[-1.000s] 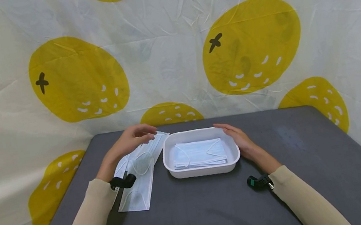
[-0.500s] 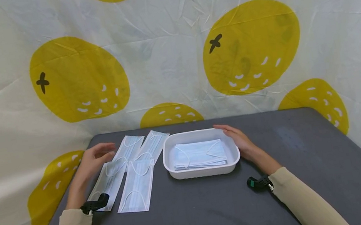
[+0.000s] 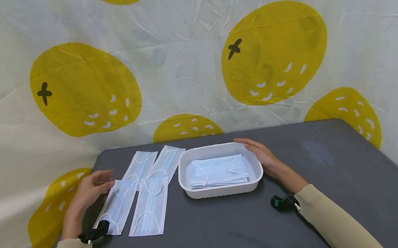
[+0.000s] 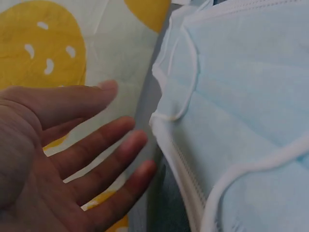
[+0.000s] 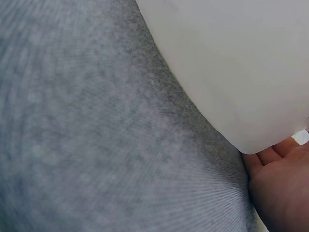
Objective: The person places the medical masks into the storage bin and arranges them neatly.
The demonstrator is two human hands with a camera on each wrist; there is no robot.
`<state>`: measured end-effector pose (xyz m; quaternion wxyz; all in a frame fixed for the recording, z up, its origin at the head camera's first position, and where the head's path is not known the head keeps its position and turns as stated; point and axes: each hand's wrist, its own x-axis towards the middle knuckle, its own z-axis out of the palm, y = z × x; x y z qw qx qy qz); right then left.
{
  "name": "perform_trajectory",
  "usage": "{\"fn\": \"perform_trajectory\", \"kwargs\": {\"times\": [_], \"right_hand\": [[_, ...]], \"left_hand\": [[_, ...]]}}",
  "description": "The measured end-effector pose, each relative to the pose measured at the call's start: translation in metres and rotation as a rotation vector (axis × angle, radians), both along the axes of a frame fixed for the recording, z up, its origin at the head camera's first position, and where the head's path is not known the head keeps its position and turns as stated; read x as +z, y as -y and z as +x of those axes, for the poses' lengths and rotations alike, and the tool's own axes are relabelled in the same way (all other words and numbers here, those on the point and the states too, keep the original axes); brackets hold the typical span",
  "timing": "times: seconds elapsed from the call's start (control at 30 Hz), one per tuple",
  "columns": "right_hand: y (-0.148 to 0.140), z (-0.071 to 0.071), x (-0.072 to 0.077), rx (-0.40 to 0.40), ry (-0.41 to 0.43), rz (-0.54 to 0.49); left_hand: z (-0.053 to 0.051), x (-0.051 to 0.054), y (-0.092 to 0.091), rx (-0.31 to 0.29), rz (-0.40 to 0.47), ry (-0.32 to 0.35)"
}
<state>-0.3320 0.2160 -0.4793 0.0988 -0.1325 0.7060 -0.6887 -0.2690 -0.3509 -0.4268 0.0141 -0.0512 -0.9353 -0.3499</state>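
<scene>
Several blue face masks with white ear loops lie overlapping on the left of the table, among them a front mask (image 3: 148, 213) and a left mask (image 3: 116, 209). My left hand (image 3: 87, 191) hovers at the left edge of these masks, fingers loosely spread and holding nothing. In the left wrist view the left hand (image 4: 72, 154) stands apart from the close mask (image 4: 241, 96). A white plastic tray (image 3: 220, 191) holds a stack of folded masks (image 3: 218, 171). My right hand (image 3: 263, 155) rests along the tray's right side, its fingers against the outer wall (image 5: 231, 72).
The dark grey tabletop (image 3: 216, 241) extends around the tray and masks. Behind it hangs a white curtain (image 3: 177, 58) printed with yellow fruit. Black wrist cameras sit on both wrists, the left camera (image 3: 95, 232) near the left mask.
My left hand has moved left and toward me, from above the masks to their left edge, uncovering the left-hand masks. The right hand and tray stay in place.
</scene>
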Motion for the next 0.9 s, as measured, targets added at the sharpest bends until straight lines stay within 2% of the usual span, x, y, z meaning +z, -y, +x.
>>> {"fn": "perform_trajectory", "kwargs": {"times": [0.2, 0.43, 0.6, 0.8, 0.9], "right_hand": [[-0.001, -0.001, -0.001, -0.004, -0.005, 0.017], [-0.003, 0.000, -0.001, -0.010, -0.001, 0.031], [-0.003, -0.001, -0.002, -0.012, -0.003, 0.032], [-0.002, -0.003, -0.004, -0.005, -0.011, 0.030], [-0.002, -0.003, -0.004, -0.009, -0.012, 0.032]], "left_hand": [[0.004, 0.001, 0.007, -0.012, 0.011, 0.057], [0.005, 0.003, 0.013, 0.014, 0.002, 0.194], [0.008, 0.006, 0.015, 0.001, -0.040, 0.273], [0.010, 0.009, 0.011, 0.012, -0.076, 0.315], [0.010, 0.012, 0.008, 0.054, -0.117, 0.327]]}}
